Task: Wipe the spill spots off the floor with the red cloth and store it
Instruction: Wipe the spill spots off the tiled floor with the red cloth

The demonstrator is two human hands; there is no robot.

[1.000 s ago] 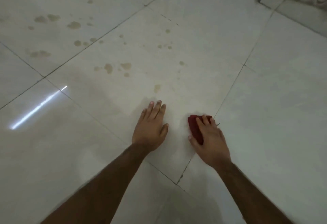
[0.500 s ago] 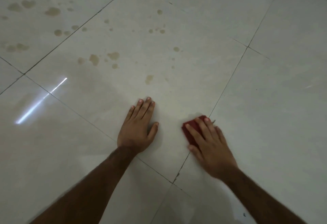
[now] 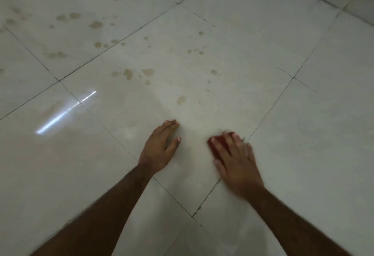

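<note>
My right hand (image 3: 236, 160) presses the red cloth (image 3: 217, 144) flat on the floor (image 3: 303, 154), fingers spread over it. The nearest spill spot (image 3: 181, 100) lies ahead and leftward, nearer my left hand (image 3: 159, 148), which rests flat, 4 fingers together. I'd wipe forward-left.

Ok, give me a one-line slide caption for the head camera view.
Right hand presses the red cloth on the tiled floor, left hand flat beside it, brown spill spots ahead.
</note>
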